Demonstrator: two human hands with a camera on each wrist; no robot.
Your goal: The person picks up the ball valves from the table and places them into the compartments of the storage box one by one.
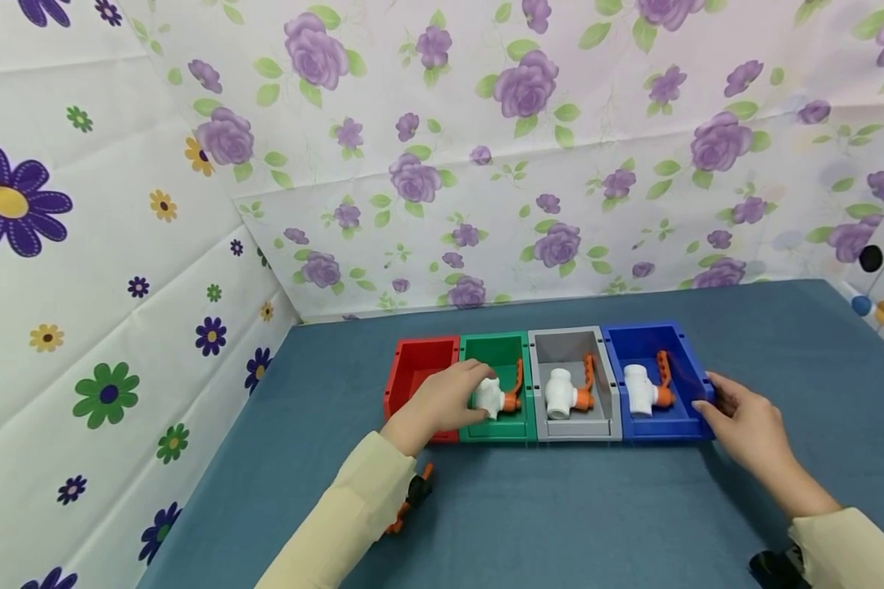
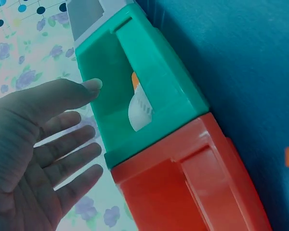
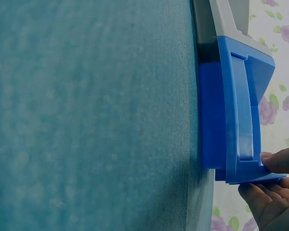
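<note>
Four joined bins stand in a row. My left hand (image 1: 449,397) hovers over the green bin (image 1: 475,429), beside the white ball valve (image 1: 489,397) with an orange handle inside it. In the left wrist view its fingers (image 2: 77,175) are spread and hold nothing. My right hand (image 1: 751,421) pinches the right wall of the blue bin (image 1: 688,429), thumb inside and fingers outside. Another white ball valve (image 1: 639,390) lies in the blue bin, and one more valve (image 1: 560,394) in the grey bin (image 1: 578,343).
The red bin (image 1: 420,352) forms the left end of the row, partly behind my left hand. On the blue-grey tabletop (image 1: 560,507), an orange item (image 1: 395,524) lies by my left sleeve, mostly hidden. Flowered cloth walls (image 1: 442,204) rise behind and at the left.
</note>
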